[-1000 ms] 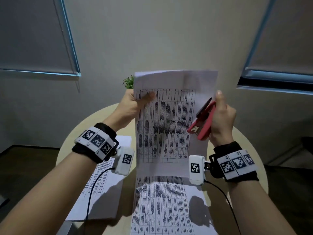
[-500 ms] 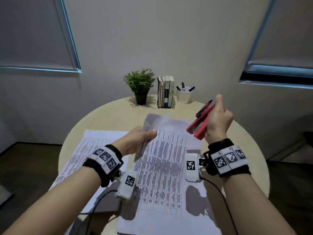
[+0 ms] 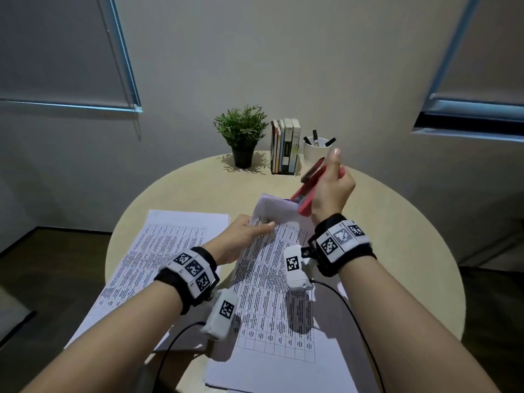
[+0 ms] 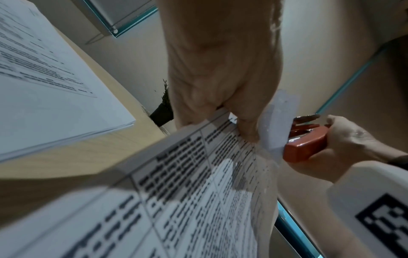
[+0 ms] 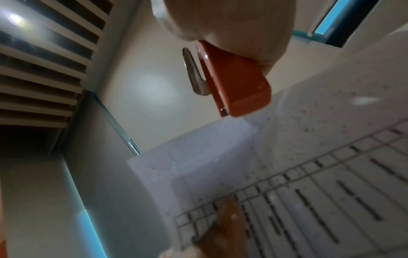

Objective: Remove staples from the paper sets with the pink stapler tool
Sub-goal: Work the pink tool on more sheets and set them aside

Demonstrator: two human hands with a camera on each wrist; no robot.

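A printed paper set (image 3: pixel 272 293) (image 4: pixel 198 192) (image 5: pixel 320 174) lies on the round table, its far end curled up. My left hand (image 3: pixel 243 236) (image 4: pixel 220 78) pinches its top left edge, thumb on the print. My right hand (image 3: pixel 330 191) (image 4: pixel 344 139) grips the pink stapler tool (image 3: pixel 307 194) (image 4: pixel 304 143) (image 5: pixel 234 78) above the sheet's far right corner, thumb raised along it. The tool's metal tongue (image 5: pixel 194 73) sticks out at its end. A second paper set (image 3: pixel 158 256) (image 4: pixel 44 78) lies flat to the left.
At the back of the beige table (image 3: pixel 397 251) stand a potted plant (image 3: pixel 242 137), a row of books (image 3: pixel 285 146) and a white cup of pens (image 3: pixel 316 150). Cables run from the wrist cameras across the near papers. Walls and blinds lie behind.
The paper set, held upright a second ago, has been lowered onto the table by my left hand. My right hand with the stapler tool stayed raised and shifted slightly.
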